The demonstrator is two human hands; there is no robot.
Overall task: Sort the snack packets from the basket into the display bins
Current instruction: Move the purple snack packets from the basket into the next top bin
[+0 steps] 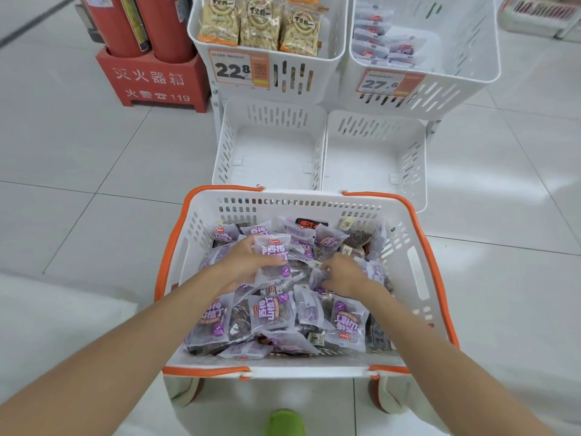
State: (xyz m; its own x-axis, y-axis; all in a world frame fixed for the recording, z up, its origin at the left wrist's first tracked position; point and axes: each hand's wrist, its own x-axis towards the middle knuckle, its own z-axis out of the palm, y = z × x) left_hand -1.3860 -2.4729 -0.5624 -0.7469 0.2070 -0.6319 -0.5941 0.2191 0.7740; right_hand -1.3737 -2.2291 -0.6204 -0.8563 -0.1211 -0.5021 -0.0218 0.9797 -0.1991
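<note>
Left hand (245, 262) fingers clasped purple packet (273, 256), long axis pointing away; matching bin (456, 89) lay ahead-right. Right hand (344, 275) fingers curled in basket (298, 204) pile, grasp unclear.

Open tops of lower left bin (270, 152) and lower right bin (374, 158) beyond basket (301, 196); upper bins (295, 80) above their backs.

My view shows a white slotted basket (201, 234) with an orange rim, full of pale purple snack packets (270, 313) with white lettering and dark contents showing through. At its far edge lies a black packet (309, 222) printed red. The display bins (273, 143) are white. One holds tan packets (257, 23) trimmed in orange. The price tags (239, 69) are orange and white, the extinguisher box (154, 83) red, and the floor tiles (78, 184) pale grey.
</note>
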